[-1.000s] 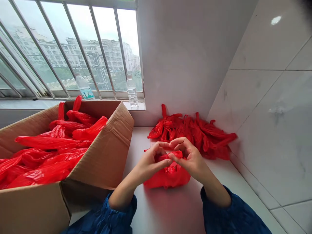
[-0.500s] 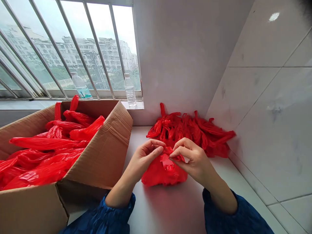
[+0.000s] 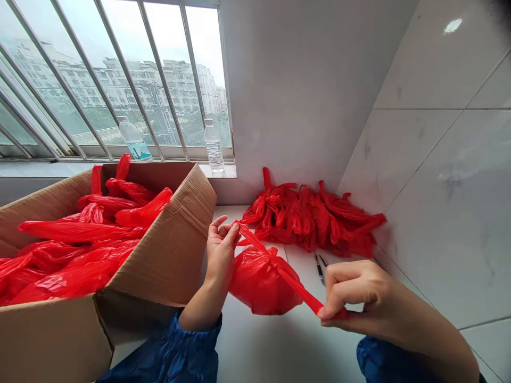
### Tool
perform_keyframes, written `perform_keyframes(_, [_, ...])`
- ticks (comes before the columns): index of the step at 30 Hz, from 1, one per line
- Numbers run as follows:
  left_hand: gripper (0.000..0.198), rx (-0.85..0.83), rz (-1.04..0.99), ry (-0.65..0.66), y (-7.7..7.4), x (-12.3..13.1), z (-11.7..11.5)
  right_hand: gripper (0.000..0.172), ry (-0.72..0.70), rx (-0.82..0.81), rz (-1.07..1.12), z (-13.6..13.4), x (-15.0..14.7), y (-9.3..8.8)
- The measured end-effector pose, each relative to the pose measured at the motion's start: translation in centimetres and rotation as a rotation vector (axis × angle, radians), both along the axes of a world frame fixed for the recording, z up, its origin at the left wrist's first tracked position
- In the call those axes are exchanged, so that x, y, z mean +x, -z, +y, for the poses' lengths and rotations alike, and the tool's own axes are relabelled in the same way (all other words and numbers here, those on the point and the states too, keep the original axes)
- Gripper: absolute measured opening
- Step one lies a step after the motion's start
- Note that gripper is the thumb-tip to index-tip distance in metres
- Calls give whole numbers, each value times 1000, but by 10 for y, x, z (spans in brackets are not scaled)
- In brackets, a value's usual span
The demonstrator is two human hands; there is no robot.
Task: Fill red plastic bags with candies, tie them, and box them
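Observation:
A filled red plastic bag [image 3: 265, 287] is in front of me, its top gathered into a knot with two handles drawn out. Pinched in my left hand [image 3: 222, 247] is one handle, pulled up to the left. My right hand [image 3: 353, 295] grips the other handle, stretched taut down to the right. The bag's contents are hidden by the plastic. Behind it lies a heap of red plastic bags [image 3: 307, 218] against the wall.
At left stands an open cardboard box [image 3: 167, 250] full of red bags [image 3: 75, 231]. Two clear bottles, one labelled [image 3: 136, 141] and one plain [image 3: 214, 149], stand on the windowsill by the barred window. A black pen [image 3: 319, 268] lies on the white tabletop [image 3: 255, 351].
My hands have moved apart, the right one outward and nearer me, pulling the bag's handles tight. The bag's top is now knotted, and the pen has come into view.

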State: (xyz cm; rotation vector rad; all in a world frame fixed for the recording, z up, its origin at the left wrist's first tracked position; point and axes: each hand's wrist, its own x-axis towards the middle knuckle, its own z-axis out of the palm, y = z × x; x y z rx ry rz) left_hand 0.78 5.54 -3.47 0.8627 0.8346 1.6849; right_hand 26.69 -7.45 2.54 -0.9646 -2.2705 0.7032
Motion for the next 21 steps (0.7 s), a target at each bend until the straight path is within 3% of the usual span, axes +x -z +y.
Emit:
perform_keyframes(2, [45,21,10,20,-7,2,-9,12,-25,-57,80,1,-5,-1])
perform_keyframes(4, [33,79,74,97,-19,6,-27,8,55,-91,158,6,-16,0])
perform_keyframes(7, [19,273,308,268,-36,10,-64,26,184,-120,183,17,-37,4])
perform_keyframes(9, [22,447,470,274,-42,11,-85,11,119,-115,153,22,-47,7])
perform_keyframes(10, [25,528,532,255,-44,11,-93,2,75,-95,146,23,-49,8])
perform_keyframes(12, [36,641,639,233,-44,10,-101,13,36,-39,165,23,-49,8])
perform_keyframes(16, [99,659,923,362,-35,13,-100,12,52,41,304,14,-46,3])
perform_keyframes(17, [95,653,1014,402,-33,14,-99,11,42,61,336,11,-46,2])
perform_keyframes(20, [28,619,1201,486,-32,9,-102,11,-1,130,387,4,-47,-2])
perform_keyframes(21, [24,593,1216,498,-34,1,-106,11,-8,153,398,3,-46,-3])
